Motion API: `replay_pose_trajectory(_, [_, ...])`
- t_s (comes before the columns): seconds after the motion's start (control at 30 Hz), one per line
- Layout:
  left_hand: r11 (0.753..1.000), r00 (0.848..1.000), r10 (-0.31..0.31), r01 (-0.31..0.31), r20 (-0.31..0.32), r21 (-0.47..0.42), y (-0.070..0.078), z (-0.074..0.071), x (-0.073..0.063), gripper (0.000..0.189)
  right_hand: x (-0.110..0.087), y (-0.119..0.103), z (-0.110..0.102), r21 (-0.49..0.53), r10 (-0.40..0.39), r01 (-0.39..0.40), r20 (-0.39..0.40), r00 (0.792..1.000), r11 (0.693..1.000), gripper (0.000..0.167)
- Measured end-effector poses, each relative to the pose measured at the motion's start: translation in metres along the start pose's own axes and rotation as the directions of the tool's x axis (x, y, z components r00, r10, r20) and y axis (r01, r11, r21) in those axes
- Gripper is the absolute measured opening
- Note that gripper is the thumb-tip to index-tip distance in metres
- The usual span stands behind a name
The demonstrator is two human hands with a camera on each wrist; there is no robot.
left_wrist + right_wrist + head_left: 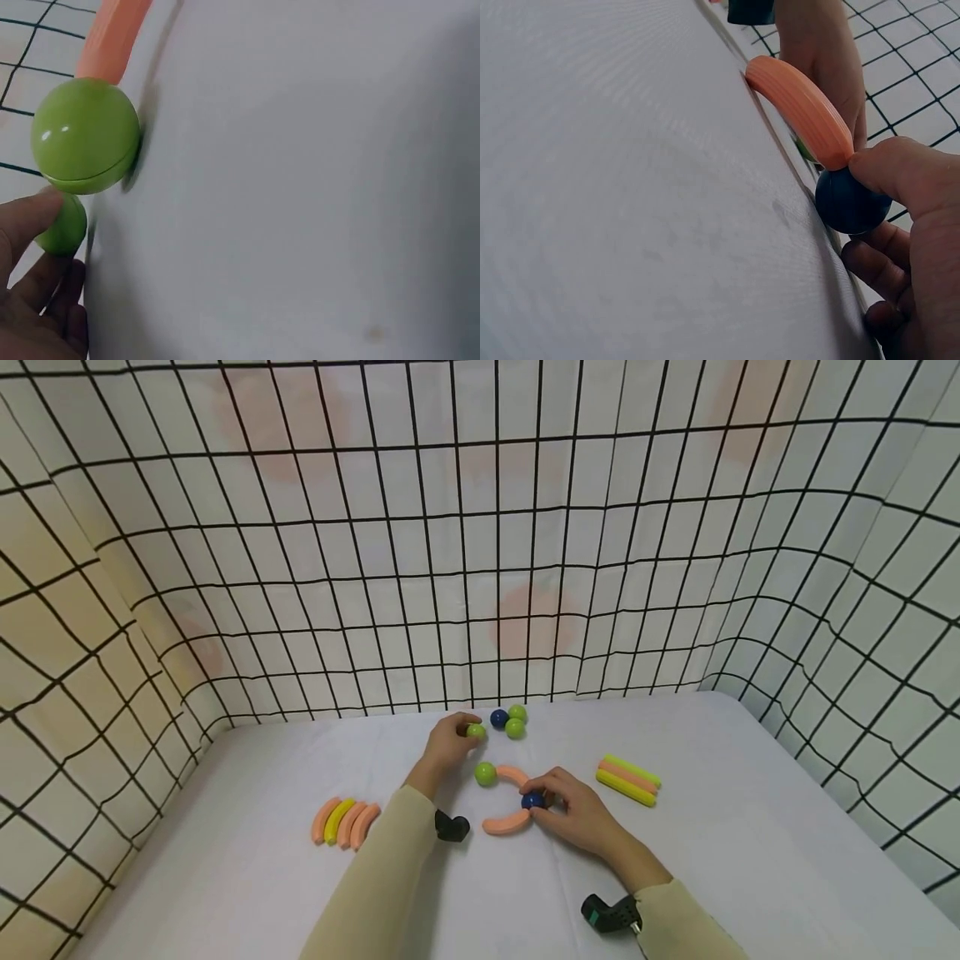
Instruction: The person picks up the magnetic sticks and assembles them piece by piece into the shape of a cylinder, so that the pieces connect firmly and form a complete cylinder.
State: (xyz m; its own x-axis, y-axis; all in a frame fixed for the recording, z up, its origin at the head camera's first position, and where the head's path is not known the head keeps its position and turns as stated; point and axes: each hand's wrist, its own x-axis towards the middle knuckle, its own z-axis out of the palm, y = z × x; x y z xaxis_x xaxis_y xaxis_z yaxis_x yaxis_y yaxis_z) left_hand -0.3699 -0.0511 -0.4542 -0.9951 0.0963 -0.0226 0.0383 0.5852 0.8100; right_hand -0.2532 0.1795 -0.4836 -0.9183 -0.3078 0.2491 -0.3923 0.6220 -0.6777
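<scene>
Far out on the table, my left hand (450, 742) pinches a green ball (476, 732) between thumb and fingers; the left wrist view also shows this ball (66, 225). Nearer to me lies another green ball (485, 773) with a curved orange stick (512, 774) at its side. My right hand (576, 810) grips a dark blue ball (532, 801) where two curved orange sticks come together. The nearer curved stick (506, 823) meets that blue ball (851, 201) end-on, with my right thumb at the joint. These balls and sticks form an open arc.
Behind the arc sit a dark blue ball (499, 719) and two green balls (517, 713). Curved orange and yellow sticks (345, 824) lie in a row at left. Several straight sticks (628, 779) lie at right. Black wire mesh (480, 568) surrounds the white table (247, 877).
</scene>
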Motion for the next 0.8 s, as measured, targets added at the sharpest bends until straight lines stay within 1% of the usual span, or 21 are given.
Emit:
replay_pose_trajectory(0.17, [0.999,1.0,-0.027,0.027,-0.01,-0.034,-0.005,-0.003,-0.008,0.035,0.0,0.001,0.001,-0.002,0.003,-0.003,-0.003,1.0,1.0,0.028])
replay_pose_trajectory(0.23, [0.998,0.999,-0.048,0.047,-0.016,-0.051,-0.005,-0.004,-0.013,0.036,0.0,0.001,0.002,-0.002,0.003,-0.003,-0.005,1.0,1.0,0.029])
replay_pose_trajectory(0.3, [0.996,0.998,-0.066,0.065,-0.022,-0.068,-0.005,-0.005,-0.018,0.036,0.0,0.001,0.002,-0.006,0.003,-0.003,-0.005,1.0,1.0,0.029])
replay_pose_trajectory(0.4, [0.994,0.997,-0.074,0.072,-0.027,-0.08,-0.005,-0.008,-0.028,0.035,0.0,0.001,0.001,-0.009,0.003,-0.003,-0.008,1.0,1.0,0.029])
replay_pose_trajectory(0.57, [0.997,0.999,-0.036,0.034,-0.025,-0.073,-0.009,-0.009,-0.044,0.035,-0.001,0.0,0.0,-0.003,0.003,-0.003,-0.013,1.0,1.0,0.028])
replay_pose_trajectory(0.67, [0.997,0.999,-0.024,0.022,-0.027,-0.074,-0.011,-0.009,-0.053,0.034,-0.001,0.0,0.0,-0.01,-0.007,0.007,-0.013,1.0,1.0,0.028])
replay_pose_trajectory(0.8, [0.996,0.999,-0.007,0.003,-0.046,-0.087,-0.013,-0.012,-0.067,0.035,-0.001,-0.001,0.0,-0.009,-0.026,0.026,-0.02,0.999,1.0,0.028])
